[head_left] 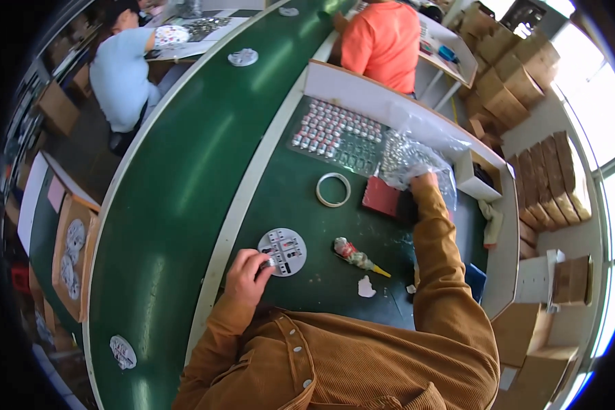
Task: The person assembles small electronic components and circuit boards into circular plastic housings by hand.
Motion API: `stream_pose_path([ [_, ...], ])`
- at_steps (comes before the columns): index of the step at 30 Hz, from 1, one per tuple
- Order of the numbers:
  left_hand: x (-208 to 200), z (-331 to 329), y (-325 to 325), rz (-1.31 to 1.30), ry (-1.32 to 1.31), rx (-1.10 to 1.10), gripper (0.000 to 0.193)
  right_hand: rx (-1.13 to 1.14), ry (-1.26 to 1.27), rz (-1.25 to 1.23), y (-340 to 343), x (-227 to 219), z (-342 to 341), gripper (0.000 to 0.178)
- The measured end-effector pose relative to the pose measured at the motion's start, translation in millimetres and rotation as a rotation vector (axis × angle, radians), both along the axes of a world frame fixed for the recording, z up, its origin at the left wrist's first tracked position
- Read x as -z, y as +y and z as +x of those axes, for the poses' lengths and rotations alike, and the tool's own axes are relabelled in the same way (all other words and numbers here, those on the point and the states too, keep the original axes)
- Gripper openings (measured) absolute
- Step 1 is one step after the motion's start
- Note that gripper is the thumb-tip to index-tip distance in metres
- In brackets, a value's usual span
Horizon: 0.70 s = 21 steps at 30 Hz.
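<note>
Head — disc [290, 251] at left hand [247, 275]

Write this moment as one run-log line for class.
left hand: at round white disc; right hand: at clear plastic bag; pale ring: on green tabletop

One round disc [290, 253] on the bench [266, 198], three on the belt [178, 184], one tape ring [318, 190], two co-workers [381, 44]

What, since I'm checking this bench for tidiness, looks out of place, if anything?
A jagged white scrap lies loose on the green benchtop, near the yellow-tipped wrapped object; its torn-looking edges suggest litter rather than a part.
</note>
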State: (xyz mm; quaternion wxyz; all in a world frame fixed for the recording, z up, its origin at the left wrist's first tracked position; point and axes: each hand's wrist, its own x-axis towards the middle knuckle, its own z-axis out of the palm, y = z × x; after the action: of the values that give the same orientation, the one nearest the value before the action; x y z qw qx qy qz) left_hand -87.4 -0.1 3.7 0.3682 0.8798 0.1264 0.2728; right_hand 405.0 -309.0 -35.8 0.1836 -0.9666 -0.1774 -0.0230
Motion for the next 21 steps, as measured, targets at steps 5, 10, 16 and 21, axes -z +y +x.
stream_pose_path([
  [5,14,2,2,-0.003,0.005,-0.044,0.025,0.068,-0.059,-0.044,5,-63,-47,0.030],
  [10,1,20,7,-0.017,-0.064,-0.037,0.028,-0.140,0.267,0.647,35,-122,-192,0.021],
  [16,8,16,6,-0.077,-0.032,-0.029,0.028,-0.606,0.288,0.478,145,-115,-311,0.019],
  [21,4,10,3,-0.106,-0.032,-0.053,0.026,-0.776,0.272,0.388,167,-95,-320,0.014],
])
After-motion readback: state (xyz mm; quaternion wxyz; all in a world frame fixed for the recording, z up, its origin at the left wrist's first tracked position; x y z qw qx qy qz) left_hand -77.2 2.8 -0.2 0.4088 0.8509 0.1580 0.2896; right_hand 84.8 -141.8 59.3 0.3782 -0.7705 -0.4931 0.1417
